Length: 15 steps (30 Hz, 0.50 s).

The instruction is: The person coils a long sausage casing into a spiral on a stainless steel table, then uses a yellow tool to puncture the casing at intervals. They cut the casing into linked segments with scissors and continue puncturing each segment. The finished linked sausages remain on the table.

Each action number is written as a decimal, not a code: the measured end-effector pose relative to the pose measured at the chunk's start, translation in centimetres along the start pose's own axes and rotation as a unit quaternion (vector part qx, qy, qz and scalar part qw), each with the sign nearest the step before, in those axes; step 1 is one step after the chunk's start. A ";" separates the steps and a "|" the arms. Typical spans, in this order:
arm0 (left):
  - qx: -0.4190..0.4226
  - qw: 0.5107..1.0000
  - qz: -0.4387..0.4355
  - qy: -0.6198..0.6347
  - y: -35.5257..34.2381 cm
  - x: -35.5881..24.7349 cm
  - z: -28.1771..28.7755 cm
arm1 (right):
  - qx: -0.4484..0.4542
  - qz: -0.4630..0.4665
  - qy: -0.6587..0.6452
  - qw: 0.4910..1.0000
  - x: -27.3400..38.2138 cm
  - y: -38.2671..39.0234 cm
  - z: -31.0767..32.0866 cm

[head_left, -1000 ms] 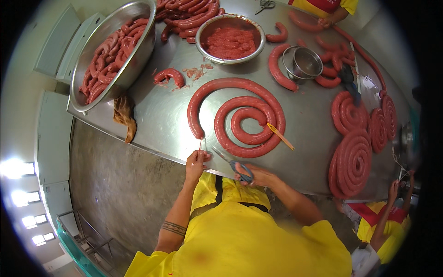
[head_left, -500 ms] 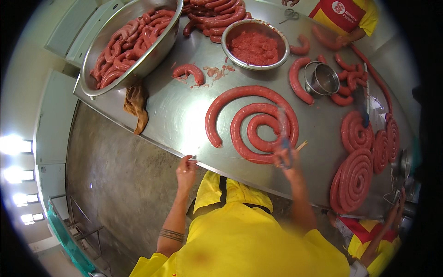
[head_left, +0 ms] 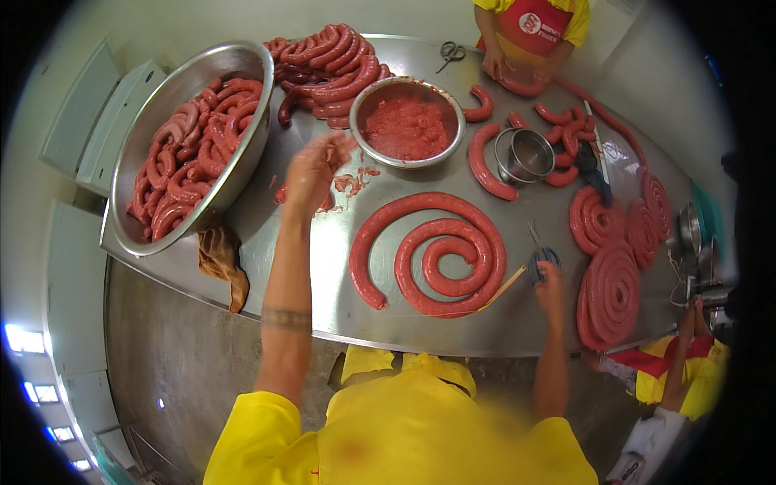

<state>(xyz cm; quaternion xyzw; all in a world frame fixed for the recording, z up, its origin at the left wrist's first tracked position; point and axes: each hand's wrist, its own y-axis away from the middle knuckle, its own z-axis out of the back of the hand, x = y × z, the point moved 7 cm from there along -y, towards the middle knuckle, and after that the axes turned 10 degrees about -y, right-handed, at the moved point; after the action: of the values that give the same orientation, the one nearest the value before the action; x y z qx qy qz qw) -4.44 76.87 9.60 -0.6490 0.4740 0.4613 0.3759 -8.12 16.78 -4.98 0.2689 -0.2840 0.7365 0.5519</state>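
Note:
A long red sausage lies coiled in a flat spiral (head_left: 440,250) on the steel table (head_left: 323,275). My left hand (head_left: 311,170) hovers, fingers loosely spread and holding nothing, over a short curved sausage piece (head_left: 282,194) that it mostly hides, near smears of meat (head_left: 352,182). To the right of the spiral, my right hand (head_left: 550,284) rests on the table with its fingers on blue-handled scissors (head_left: 541,257). A thin wooden stick (head_left: 505,284) lies between that hand and the spiral's edge.
A big steel bowl (head_left: 137,137) full of sausage links stands at the left, above a brown rag (head_left: 222,259). A bowl of minced meat (head_left: 408,125), a sausage pile (head_left: 331,65), a small metal cup (head_left: 524,153) and more coils (head_left: 610,291) surround them. Other people (head_left: 533,32) stand opposite and at right (head_left: 687,364).
My left hand has risen from the table's near edge and reached far forward to the short sausage piece. My right hand with the scissors has moved right, past the spiral.

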 end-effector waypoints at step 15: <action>-0.018 0.784 0.180 -0.593 14.5 17.4 2.5 | -0.043 -0.242 -0.024 0.969 5.1 11.9 -5.6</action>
<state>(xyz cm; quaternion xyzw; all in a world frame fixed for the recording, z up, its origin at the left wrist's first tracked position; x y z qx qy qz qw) -16.84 70.61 -8.50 -0.1568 0.2575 0.8229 0.4816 -21.29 21.39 -6.68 0.3234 -0.2547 0.5618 0.7176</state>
